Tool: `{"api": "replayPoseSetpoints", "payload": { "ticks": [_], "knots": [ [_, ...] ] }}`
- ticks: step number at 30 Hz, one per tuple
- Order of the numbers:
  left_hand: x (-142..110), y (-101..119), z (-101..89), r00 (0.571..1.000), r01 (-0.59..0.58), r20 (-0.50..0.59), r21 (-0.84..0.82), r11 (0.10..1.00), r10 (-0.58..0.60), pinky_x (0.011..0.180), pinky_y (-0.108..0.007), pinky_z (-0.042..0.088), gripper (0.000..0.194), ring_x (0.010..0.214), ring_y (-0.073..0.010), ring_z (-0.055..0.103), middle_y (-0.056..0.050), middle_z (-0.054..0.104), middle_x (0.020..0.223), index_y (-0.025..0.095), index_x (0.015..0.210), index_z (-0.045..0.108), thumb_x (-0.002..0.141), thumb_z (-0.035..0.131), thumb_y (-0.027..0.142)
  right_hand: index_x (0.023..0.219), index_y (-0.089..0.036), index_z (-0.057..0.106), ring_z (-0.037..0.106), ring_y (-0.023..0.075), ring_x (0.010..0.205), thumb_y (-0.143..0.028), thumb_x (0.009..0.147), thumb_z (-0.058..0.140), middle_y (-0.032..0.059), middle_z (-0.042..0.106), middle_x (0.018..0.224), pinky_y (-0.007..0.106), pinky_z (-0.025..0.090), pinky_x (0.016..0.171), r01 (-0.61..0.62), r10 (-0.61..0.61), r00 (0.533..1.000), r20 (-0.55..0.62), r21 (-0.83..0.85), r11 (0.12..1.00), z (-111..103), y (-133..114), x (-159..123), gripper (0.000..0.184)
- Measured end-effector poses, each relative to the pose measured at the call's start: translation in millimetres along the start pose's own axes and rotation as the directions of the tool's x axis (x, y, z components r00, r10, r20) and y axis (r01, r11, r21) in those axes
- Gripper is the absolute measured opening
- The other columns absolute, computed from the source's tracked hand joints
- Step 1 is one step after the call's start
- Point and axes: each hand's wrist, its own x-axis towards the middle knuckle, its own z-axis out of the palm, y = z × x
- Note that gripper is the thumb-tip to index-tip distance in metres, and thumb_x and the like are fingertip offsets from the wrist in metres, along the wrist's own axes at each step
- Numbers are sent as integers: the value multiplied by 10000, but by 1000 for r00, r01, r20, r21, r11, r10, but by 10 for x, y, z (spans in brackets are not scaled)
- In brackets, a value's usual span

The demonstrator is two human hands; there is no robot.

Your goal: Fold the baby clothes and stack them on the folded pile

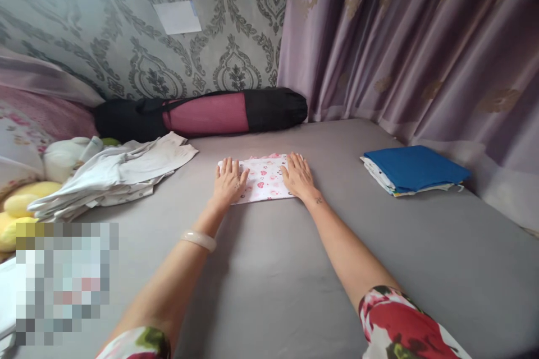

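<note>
A small folded white cloth with pink hearts lies flat on the grey bed sheet in the middle of the view. My left hand rests palm down on the cloth's left end, fingers stretched out flat. My right hand lies palm down on the cloth's right end, fingers also flat and slightly spread. Both arms reach forward from the bottom of the view; a pale bangle sits on my left wrist.
A heap of unfolded white clothes lies at the left. A folded stack topped with blue cloth sits at the right. A black and pink rolled mat bag lies along the wall. Curtains hang at the right, pillows and a yellow toy at far left.
</note>
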Motion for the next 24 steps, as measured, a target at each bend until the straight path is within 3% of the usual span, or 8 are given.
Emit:
{"api": "replayPoseSetpoints", "payload": {
  "ticks": [6, 19, 24],
  "knots": [
    [-31, 33, 107, 999, 2, 34, -2, 1000, -1, 1190, -499, 219, 688, 1470, -331, 267, -197, 330, 1570, 70, 1498, 351, 992, 221, 517, 1498, -49, 359, 249, 266, 1474, -409, 1024, 252, 153, 345, 1571, 400, 140, 1212, -4, 4, 999, 41, 11, 1000, 107, 51, 5, 605],
    [-23, 15, 103, 999, -6, 46, 11, 1000, 5, 1187, -496, 224, 669, 1474, -319, 260, -189, 333, 1570, 89, 1496, 349, 991, 221, 508, 1494, -54, 364, 249, 261, 1473, -401, 1016, 267, 162, 349, 1568, 408, 149, 1208, -10, 9, 999, 43, 17, 1000, 95, 47, 2, 599],
    [-33, 137, 48, 999, 10, 31, 17, 1000, -10, 1185, -518, 213, 643, 1467, -330, 272, -202, 359, 1552, 80, 1461, 397, 989, 246, 489, 1485, -56, 383, 253, 275, 1470, -376, 1020, 281, 161, 346, 1569, 445, 116, 1211, 13, -13, 1000, 11, 28, 1000, 41, -48, -6, 573]
  ]
}}
